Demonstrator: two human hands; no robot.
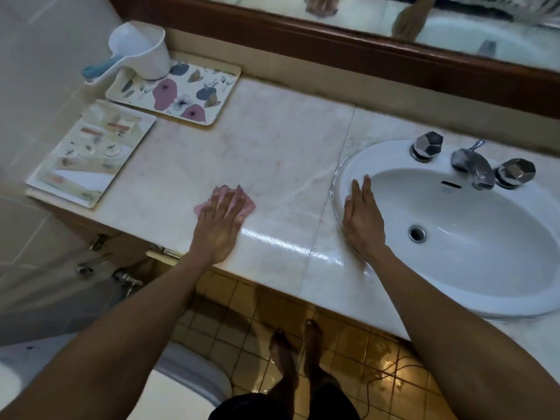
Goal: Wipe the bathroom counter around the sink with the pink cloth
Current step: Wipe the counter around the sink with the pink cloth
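**Pink cloth pinned flat on the counter, left of the sink**

The pink cloth [225, 204] is pressed flat onto the marble counter [272, 147] by the left hand [221, 225]. The palm is down and the fingers are spread over the cloth, so it's not gripped, just held under an open hand. Only the cloth's edges can be seen poking out around the fingers. It sits near the front edge of the counter, well apart from the sink [454, 268] and to the left of it.

The right hand [362, 216] is laid flat on the sink's left rim, fingers straight and together, nothing held. A wet, shiny streak is seen on the counter between the two hands, running towards the rim.

At the back of the basin, a chrome faucet [472, 168] is flanked by two faceted knobs [427, 145]. Over at the far left, a floral tray [194, 95] is parked against the back wall with a white dipper [142, 50] resting on its corner. Just in front of it, a second white tray [88, 156] of small toiletries is set. A wood-framed mirror [394, 50] is mounted above the counter. Bare feet [297, 353] are seen on the yellow tiled floor below.
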